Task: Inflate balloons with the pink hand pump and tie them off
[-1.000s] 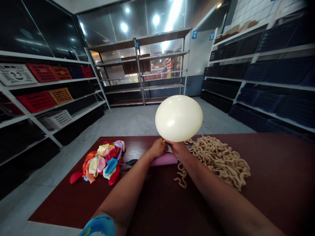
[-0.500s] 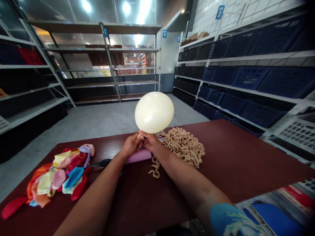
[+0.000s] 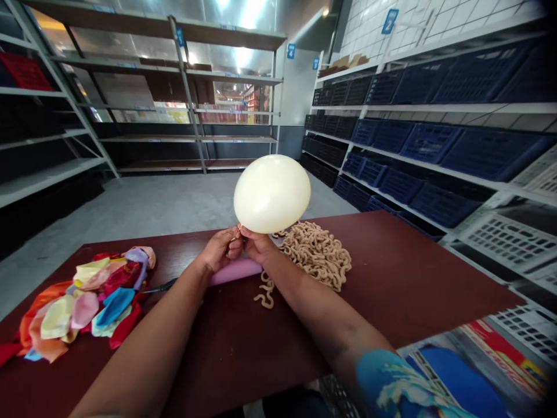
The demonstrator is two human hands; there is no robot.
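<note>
A blown-up cream balloon (image 3: 272, 193) stands above my hands over the far part of the table. My left hand (image 3: 220, 248) is closed in a pinch at the balloon's neck. Close against it, my right hand (image 3: 258, 246) also grips the neck, just under the round body. The knot area is too small to make out. Beneath my hands lies a pink balloon pump (image 3: 235, 271), partly covered by the left wrist. To the right is a heap of tan curly strings (image 3: 319, 252), with a few loose pieces (image 3: 265, 293) nearer me.
A pile of limp coloured balloons (image 3: 87, 302) lies on the left of the dark red table (image 3: 391, 273). Metal shelves (image 3: 195, 139) stand at the back. Blue crates (image 3: 430, 142) fill the racks on the right, with white baskets (image 3: 500, 238) nearer.
My view has shifted slightly to the right, so the table and piles sit further left. Both hands still pinch the balloon's neck, with a small change in finger position.
</note>
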